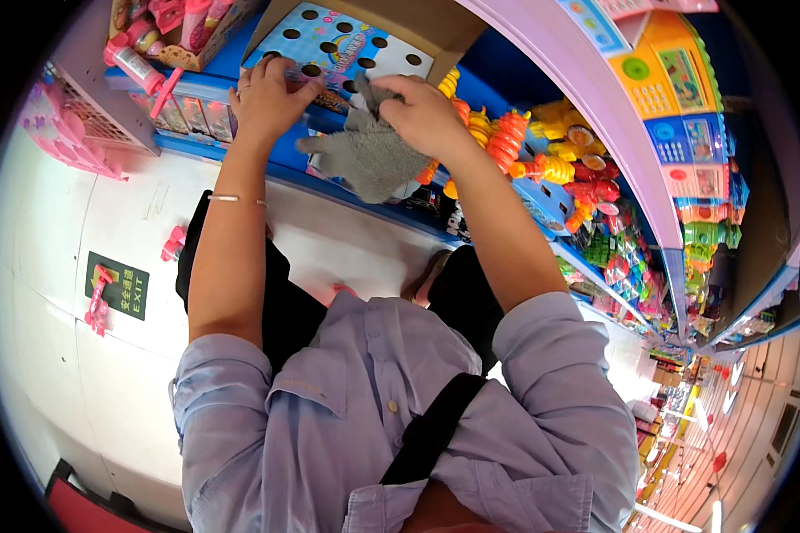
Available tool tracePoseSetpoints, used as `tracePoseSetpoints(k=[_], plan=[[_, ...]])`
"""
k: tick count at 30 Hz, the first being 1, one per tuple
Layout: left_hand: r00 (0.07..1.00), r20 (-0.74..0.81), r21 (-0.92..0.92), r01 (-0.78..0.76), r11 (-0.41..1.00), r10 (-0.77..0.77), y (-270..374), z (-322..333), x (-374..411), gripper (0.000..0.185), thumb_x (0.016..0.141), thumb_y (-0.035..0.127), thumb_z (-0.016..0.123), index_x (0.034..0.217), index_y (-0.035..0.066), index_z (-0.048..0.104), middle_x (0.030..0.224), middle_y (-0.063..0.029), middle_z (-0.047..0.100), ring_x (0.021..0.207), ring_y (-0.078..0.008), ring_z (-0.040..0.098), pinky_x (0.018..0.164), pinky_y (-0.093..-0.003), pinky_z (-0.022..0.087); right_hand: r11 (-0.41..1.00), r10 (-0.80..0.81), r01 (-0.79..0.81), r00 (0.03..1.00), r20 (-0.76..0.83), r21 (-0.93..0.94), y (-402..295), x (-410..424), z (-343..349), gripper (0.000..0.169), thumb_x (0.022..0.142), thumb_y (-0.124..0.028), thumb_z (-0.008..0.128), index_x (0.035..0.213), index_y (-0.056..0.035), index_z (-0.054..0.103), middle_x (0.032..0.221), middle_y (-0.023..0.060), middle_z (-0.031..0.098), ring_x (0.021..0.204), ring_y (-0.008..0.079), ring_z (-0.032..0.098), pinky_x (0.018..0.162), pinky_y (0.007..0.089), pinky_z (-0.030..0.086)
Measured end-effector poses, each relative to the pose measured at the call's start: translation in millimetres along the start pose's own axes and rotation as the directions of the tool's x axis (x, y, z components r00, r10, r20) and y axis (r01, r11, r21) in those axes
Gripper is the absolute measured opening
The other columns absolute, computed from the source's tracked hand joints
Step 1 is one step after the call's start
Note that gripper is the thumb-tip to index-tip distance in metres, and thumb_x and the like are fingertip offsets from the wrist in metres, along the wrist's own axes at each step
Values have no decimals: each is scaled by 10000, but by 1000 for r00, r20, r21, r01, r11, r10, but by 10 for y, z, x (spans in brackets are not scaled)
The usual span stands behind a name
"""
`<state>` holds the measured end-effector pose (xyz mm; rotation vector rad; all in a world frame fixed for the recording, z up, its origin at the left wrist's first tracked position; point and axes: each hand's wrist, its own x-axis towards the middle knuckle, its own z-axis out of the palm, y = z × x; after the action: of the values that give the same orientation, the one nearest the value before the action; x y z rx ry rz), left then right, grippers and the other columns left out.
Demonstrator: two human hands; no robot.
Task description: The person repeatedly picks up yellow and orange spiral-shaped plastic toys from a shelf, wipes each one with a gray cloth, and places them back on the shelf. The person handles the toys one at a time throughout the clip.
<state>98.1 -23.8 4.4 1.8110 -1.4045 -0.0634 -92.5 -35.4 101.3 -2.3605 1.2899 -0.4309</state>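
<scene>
My right hand (423,120) grips a bunched grey cloth (370,156), which hangs down over the shelf front. Beside it, my left hand (270,96) rests at the near edge of a cardboard display box (440,30). Its thumb is spread from its fingers; whether they pinch the box edge is unclear. Inside the box is a blue printed insert (353,36) with rows of round dark holes. The cloth's upper end touches the insert's near side. Both hands are above the blue shelf (283,143).
Another box (203,56) with pink toys stands at left. A pink toy tube (133,66) overhangs the shelf edge. Orange and yellow toys (507,140) crowd the right. A purple shelf edge (573,86) arches overhead. Pink toys (98,306) lie on the floor (47,266).
</scene>
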Motion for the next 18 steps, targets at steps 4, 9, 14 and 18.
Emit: tracePoseSetpoints(k=[4,9,14,18], plan=[[964,34,-513,-210,832,264,777,-422,-469,735,643,410,635,1204,40,335,1174,-179,401,1118,-334,344,922,-379,271,872,50,66,974,-221,486,-66,-282,-31,394,677,-141,530,1040,-2,462,1006,186,496,922,260,496,785,299,389],[876,476,-744,354,567,77,915,-401,-975,806,650,260,640,1274,13,194,1187,-204,367,1091,-271,394,898,-326,323,724,173,-46,978,-117,688,-122,-623,-46,382,781,-209,535,1104,-39,421,977,63,512,900,141,478,745,255,402],[669,733,-657,744,-124,124,825,-614,-986,534,731,187,513,1200,10,328,1105,-118,468,984,-222,486,824,-308,394,924,287,-79,788,-545,373,946,-937,-406,222,762,-233,563,851,-30,538,806,90,575,733,162,558,639,259,433],[428,849,-383,902,-197,310,838,-590,-1063,491,767,296,520,1144,3,405,1067,-98,501,994,-187,480,832,-297,385,789,576,-561,533,-620,251,1708,-1139,-648,503,675,-428,596,891,10,475,849,174,563,800,256,562,676,335,429]])
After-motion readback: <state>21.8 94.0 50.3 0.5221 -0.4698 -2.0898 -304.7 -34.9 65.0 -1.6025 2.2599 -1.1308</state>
